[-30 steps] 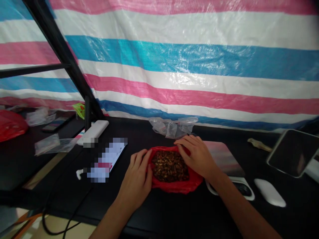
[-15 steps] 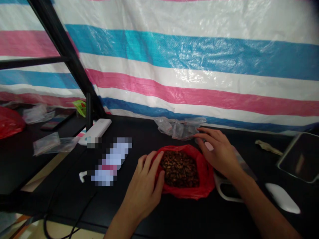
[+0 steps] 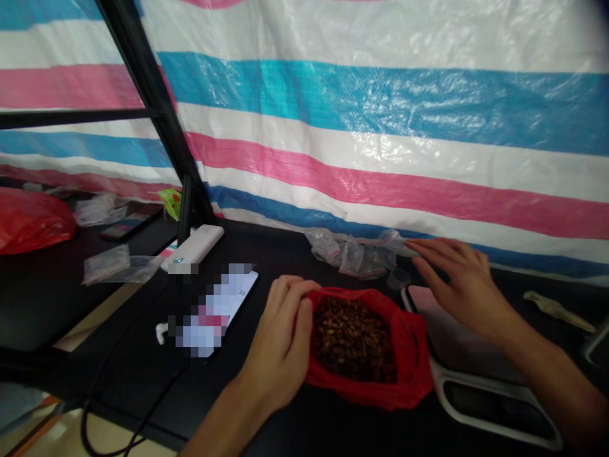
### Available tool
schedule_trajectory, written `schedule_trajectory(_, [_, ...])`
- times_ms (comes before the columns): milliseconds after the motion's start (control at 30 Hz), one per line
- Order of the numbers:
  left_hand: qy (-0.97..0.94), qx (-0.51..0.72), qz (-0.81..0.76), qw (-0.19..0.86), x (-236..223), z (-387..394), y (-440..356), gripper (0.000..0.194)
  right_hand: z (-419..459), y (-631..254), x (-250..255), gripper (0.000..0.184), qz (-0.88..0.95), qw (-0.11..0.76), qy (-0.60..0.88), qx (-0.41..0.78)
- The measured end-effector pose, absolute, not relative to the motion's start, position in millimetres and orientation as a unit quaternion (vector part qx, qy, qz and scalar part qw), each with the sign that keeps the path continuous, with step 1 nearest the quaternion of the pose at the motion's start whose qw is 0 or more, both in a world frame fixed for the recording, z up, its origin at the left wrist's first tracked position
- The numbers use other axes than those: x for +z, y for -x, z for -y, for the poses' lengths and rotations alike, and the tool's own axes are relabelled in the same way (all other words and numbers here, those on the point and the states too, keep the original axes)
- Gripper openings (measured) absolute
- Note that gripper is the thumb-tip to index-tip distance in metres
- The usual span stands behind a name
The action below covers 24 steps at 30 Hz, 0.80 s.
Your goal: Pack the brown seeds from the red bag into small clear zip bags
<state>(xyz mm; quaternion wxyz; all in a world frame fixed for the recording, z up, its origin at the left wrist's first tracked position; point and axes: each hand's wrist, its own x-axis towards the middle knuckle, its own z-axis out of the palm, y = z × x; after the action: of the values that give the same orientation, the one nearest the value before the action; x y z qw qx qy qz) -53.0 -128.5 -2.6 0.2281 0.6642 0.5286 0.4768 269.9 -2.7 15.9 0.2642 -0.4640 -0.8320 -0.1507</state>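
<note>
A red plastic bag (image 3: 412, 355) stands with its mouth open on the black table, filled with small brown seed-like pieces (image 3: 354, 339). My left hand (image 3: 280, 336) is closed at the bag's left rim, thumb and fingers around the edge. Beyond the bag, my right hand (image 3: 464, 282) reaches out with its fingers stretched and thumb apart. Its fingertips touch the right end of a cluster of small clear zip bags (image 3: 352, 254). Below those fingertips lies a small clear round piece (image 3: 398, 278). Under the right forearm is a kitchen scale (image 3: 450, 397), partly covered by the arm.
To the left are a lit phone (image 3: 233, 304), a white earbud (image 3: 162, 333), a white power bank (image 3: 200, 244) and a black cable (image 3: 102, 365). Another red bag (image 3: 35, 219) stands far left. A striped sheet (image 3: 380, 146) hangs behind the table; a black post (image 3: 157, 101) rises at left.
My right hand has moved to the right, away from the red bag, uncovering more of the scale. My left hand stays at the bag's rim. The view has turned left.
</note>
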Motion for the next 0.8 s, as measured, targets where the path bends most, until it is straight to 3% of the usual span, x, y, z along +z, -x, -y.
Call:
schedule_trajectory(167, [-0.619, 0.479, -0.453, 0.428, 20, 80, 19, 0.053, 54, -258, 20, 0.044, 0.842, 0.357, 0.401, -0.047])
schedule_trajectory(367, [-0.676, 0.49, -0.384, 0.394, 8, 59, -11, 0.06, 80, -237, 33, 0.039, 0.789, 0.443, 0.402, 0.14])
schedule_trajectory(467, [-0.675, 0.5, -0.34, 0.422, 3, 59, -12, 0.046, 87, -231, 32, 0.035, 0.798, 0.423, 0.38, 0.199])
schedule_trajectory(600, [-0.592, 0.532, -0.354, 0.492, 4, 56, -1, 0.044, 92, -227, 25, 0.035, 0.839, 0.353, 0.394, 0.126])
schedule_trajectory(800, [-0.507, 0.621, -0.398, 0.446, -2, 36, 29, 0.043, 64, -243, 12, 0.031, 0.812, 0.282, 0.501, -0.101])
